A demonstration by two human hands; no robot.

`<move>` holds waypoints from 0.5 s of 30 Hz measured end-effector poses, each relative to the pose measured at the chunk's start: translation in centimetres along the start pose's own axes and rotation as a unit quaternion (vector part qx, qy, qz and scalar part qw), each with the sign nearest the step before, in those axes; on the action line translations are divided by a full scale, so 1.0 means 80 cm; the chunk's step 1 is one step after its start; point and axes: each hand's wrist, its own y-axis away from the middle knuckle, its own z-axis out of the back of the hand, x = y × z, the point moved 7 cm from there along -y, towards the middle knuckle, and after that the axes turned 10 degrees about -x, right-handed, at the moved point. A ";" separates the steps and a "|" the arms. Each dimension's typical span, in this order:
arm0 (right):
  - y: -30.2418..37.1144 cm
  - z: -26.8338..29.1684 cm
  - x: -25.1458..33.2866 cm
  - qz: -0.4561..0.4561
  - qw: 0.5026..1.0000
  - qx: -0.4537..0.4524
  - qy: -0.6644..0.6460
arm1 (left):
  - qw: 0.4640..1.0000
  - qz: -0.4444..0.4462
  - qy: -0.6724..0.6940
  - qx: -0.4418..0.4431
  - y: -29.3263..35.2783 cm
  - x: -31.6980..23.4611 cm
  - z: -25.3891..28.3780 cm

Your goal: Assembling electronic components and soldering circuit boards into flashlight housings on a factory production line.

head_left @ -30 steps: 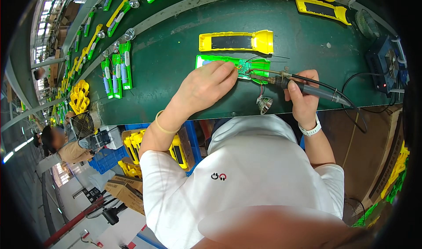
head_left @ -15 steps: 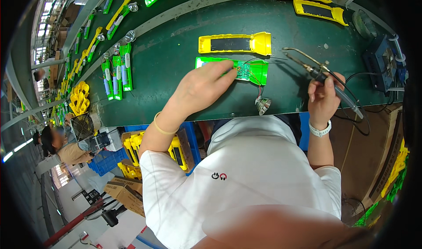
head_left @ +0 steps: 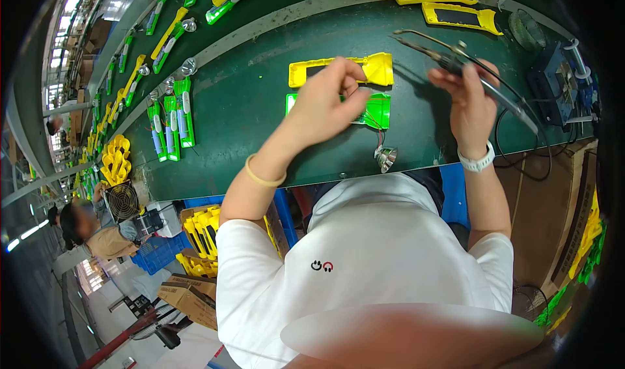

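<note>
My left hand (head_left: 323, 102) is over a green flashlight housing half (head_left: 381, 112), its fingers curled toward the thumb in a pinch. Whatever lies between the fingertips is too small to make out. Under that hand the circuit board is mostly hidden; thin red and dark wires run from it to a silver reflector lamp head (head_left: 385, 158) near the table edge. Just beyond lies a yellow housing half (head_left: 379, 69) with a dark panel, partly covered by my fingers. My right hand (head_left: 470, 102) grips a soldering iron (head_left: 501, 94) with a thin curved metal tube alongside, its tip raised and pointing left.
Several green housings with batteries (head_left: 170, 127) lie at the left. Yellow shells (head_left: 459, 17) are at the far right, near a blue soldering station (head_left: 550, 85) with a black cable. Beyond a metal rail (head_left: 260, 27) sit more flashlight parts. A co-worker (head_left: 107, 229) sits at the left by a fan (head_left: 122, 201).
My left hand has lifted off the circuit board and moved right and away, now overlapping the yellow housing. My right hand has carried the soldering iron left and farther up.
</note>
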 end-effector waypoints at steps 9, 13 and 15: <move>-0.008 -0.062 -0.062 -0.146 0.982 0.115 0.005 | 0.950 -0.225 -0.162 -0.145 0.017 -0.005 0.019; 0.006 -0.045 -0.042 -0.073 0.991 0.113 0.003 | 0.972 -0.149 -0.158 -0.088 0.010 0.013 0.015; 0.013 -0.029 -0.031 -0.080 0.988 0.096 0.087 | 0.974 -0.134 -0.168 -0.067 0.007 0.015 0.017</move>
